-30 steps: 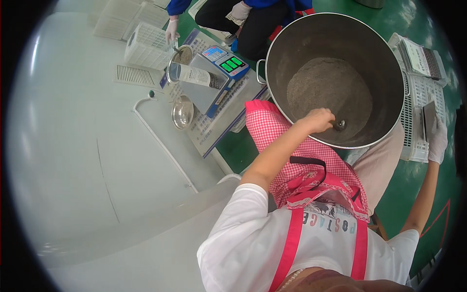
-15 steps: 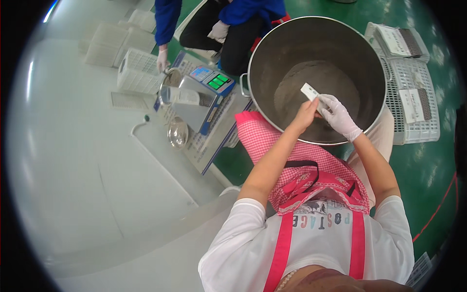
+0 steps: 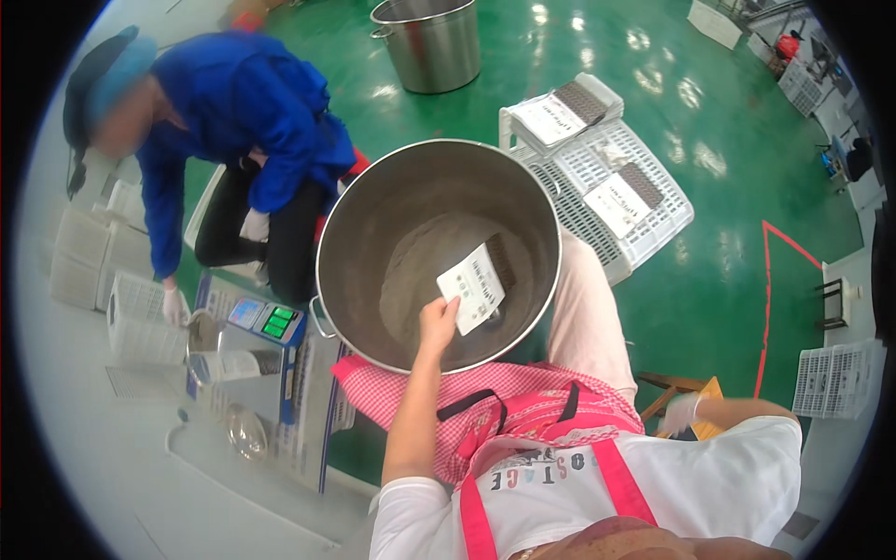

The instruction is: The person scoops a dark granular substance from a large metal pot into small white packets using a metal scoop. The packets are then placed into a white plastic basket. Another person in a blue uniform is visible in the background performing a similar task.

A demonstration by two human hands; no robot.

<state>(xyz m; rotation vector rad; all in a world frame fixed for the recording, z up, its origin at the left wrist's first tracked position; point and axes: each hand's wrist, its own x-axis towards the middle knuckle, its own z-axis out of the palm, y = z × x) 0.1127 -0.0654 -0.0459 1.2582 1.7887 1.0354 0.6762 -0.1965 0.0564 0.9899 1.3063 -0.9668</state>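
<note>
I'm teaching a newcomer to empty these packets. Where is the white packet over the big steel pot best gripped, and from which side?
Probably at its lower white corner, from the near rim side, as the left hand pinches the white packet now. Its dark-edged end points away over the steel pot, so that grip leaves that end unobstructed.

The glossy green floor carries a large steel pot, a second steel pot and white slatted crates.

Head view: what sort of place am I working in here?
Likely a food-processing or packing workshop. The floor is glossy green with red line markings, a big steel pot stands before you, white plastic crates hold packets, and a digital scale sits on the table at left.
</note>
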